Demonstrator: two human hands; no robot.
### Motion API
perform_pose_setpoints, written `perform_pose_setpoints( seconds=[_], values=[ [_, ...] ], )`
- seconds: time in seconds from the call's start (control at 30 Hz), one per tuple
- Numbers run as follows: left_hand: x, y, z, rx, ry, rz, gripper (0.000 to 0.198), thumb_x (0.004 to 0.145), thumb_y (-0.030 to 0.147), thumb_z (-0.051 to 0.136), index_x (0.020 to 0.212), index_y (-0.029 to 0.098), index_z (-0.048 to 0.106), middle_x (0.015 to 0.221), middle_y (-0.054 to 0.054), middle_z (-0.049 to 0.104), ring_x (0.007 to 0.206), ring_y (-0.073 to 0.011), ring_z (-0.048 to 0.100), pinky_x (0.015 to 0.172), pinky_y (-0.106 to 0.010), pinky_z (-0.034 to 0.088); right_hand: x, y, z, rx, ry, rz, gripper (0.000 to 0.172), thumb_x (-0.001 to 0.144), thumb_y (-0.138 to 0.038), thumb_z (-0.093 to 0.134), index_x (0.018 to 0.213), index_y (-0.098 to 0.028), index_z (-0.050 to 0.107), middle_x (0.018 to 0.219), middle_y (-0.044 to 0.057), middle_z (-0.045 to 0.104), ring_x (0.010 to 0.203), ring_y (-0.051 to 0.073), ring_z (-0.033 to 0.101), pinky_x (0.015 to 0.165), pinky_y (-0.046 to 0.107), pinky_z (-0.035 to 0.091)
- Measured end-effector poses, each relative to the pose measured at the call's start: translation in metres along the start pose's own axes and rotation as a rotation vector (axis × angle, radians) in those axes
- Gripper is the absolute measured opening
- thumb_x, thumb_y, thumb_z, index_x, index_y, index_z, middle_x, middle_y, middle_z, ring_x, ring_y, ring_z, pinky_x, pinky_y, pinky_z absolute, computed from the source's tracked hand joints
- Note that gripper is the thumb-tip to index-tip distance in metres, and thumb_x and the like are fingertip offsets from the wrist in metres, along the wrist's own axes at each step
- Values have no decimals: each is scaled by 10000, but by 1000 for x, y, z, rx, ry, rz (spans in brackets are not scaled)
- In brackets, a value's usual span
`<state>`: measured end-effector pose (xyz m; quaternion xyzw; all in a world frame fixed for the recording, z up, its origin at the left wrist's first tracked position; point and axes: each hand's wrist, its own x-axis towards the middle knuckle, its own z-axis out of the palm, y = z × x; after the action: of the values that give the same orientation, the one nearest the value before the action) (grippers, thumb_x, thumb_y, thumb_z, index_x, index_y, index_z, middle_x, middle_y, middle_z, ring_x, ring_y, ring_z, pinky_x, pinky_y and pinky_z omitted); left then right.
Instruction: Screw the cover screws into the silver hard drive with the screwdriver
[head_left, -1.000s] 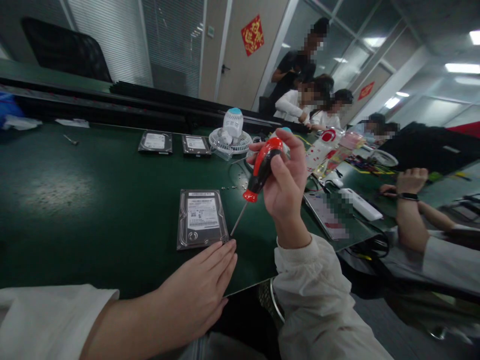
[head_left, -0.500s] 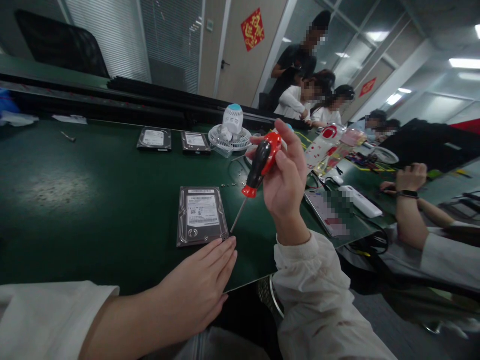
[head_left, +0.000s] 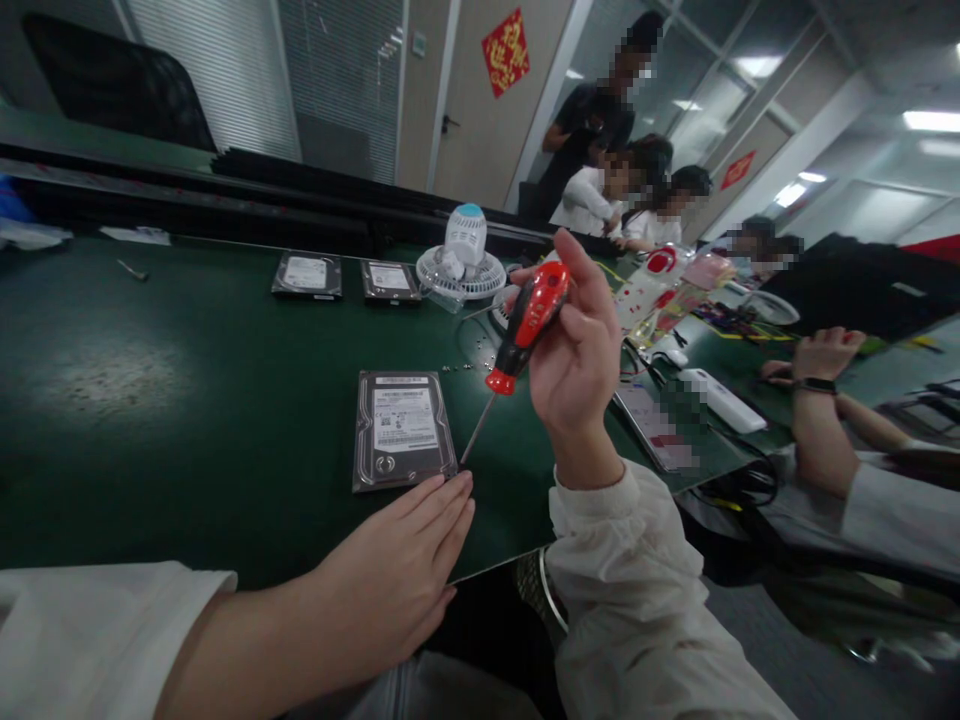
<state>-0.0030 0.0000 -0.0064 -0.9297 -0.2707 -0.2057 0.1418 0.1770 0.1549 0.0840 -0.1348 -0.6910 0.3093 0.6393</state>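
Note:
A silver hard drive (head_left: 403, 428) with a white label lies flat on the dark green table (head_left: 187, 420) in front of me. My right hand (head_left: 574, 365) is closed round the red and black handle of a screwdriver (head_left: 517, 340). Its thin shaft slants down to the drive's near right corner. My left hand (head_left: 390, 580) lies flat on the table, fingers stretched out together, fingertips touching the drive's near edge. It holds nothing.
Two more hard drives (head_left: 306, 275) (head_left: 390, 282) and a small white desk fan (head_left: 463, 262) sit farther back. Several tiny screws (head_left: 456, 368) lie beyond the drive. A co-worker's arm with a wristband (head_left: 814, 400) rests at the right, near a white remote-like device (head_left: 721, 400). Other people stand behind.
My right hand has turned the screwdriver handle a little between its fingers and risen slightly. My left hand and the drive have stayed put.

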Motion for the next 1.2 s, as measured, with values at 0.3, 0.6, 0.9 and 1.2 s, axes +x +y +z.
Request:
perform_pose_setpoints(
  seconds=[0.3, 0.6, 0.9, 1.2],
  values=[
    [-1, 1, 1, 6, -3, 12, 599, 985, 406, 555, 1370, -47, 620, 1454, -257, 624, 1405, -345, 548, 1242, -434, 199, -3, -1, 10, -17, 109, -45, 283, 931, -439, 684, 1082, -306, 485, 1016, -60, 787, 827, 125, 760, 801, 320, 639],
    [0, -1, -1, 6, -38, 5, 601, 989, 422, 545, 1376, -32, 625, 1466, -250, 615, 1414, -337, 545, 1234, -427, 222, -2, -7, 12, -10, 98, 41, 159, 953, -433, 554, 1040, -305, 592, 1101, -23, 731, 1024, 166, 740, 885, 354, 638],
    [1, -1, -2, 11, -24, -2, 575, 994, 414, 529, 1357, -18, 642, 1450, -226, 637, 1393, -322, 566, 1208, -420, 260, -3, -4, 9, -98, 128, 48, 268, 937, -502, 596, 1159, -363, 541, 946, -33, 710, 831, 166, 719, 820, 373, 612],
    [1, -1, -2, 2, -25, 3, 587, 992, 413, 534, 1365, -30, 630, 1456, -242, 628, 1395, -335, 563, 1213, -428, 255, -2, -4, 8, -127, 107, -21, 271, 928, -524, 630, 1150, -367, 610, 1026, -25, 640, 942, 154, 698, 877, 353, 617]
  ],
)
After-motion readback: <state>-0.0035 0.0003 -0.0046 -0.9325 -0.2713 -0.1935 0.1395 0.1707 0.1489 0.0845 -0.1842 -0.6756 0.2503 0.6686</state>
